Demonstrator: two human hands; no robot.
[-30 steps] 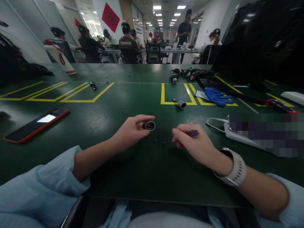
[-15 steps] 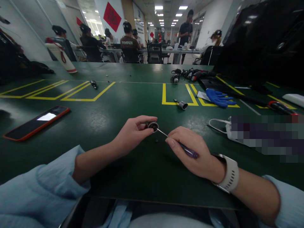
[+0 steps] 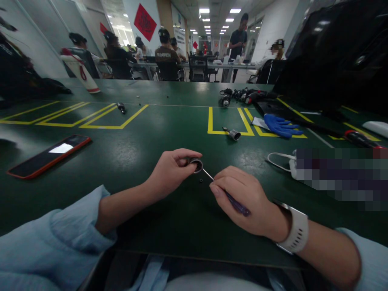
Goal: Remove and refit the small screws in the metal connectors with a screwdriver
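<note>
Between the thumb and fingers of my left hand (image 3: 171, 169) is a small round metal cup-shaped part (image 3: 198, 165), its dark hollow side turned partly toward me. My right hand (image 3: 242, 198) is closed around the dark purple handle of a thin screwdriver (image 3: 238, 205). The shaft points up and left, and its tip meets the right edge of the cup-shaped part; whether it reaches inside I cannot tell. Just below the part, a tiny black ring (image 3: 201, 180) lies on the green table. Farther off lies a metal piece with a cup-like end and a thin stem (image 3: 233, 133).
A phone in an orange case (image 3: 50, 157) lies left. At right are a blue glove (image 3: 281, 126) and a white cable (image 3: 277, 153). A dark metal fitting (image 3: 121, 108) and a heap of tools and cords (image 3: 239, 96) lie farther back. Several people sit beyond the table (image 3: 169, 113).
My right hand has dropped slightly with the screwdriver, and its tip has shifted a little toward the lower right. The cup-shaped part is tilted differently in my left hand.
</note>
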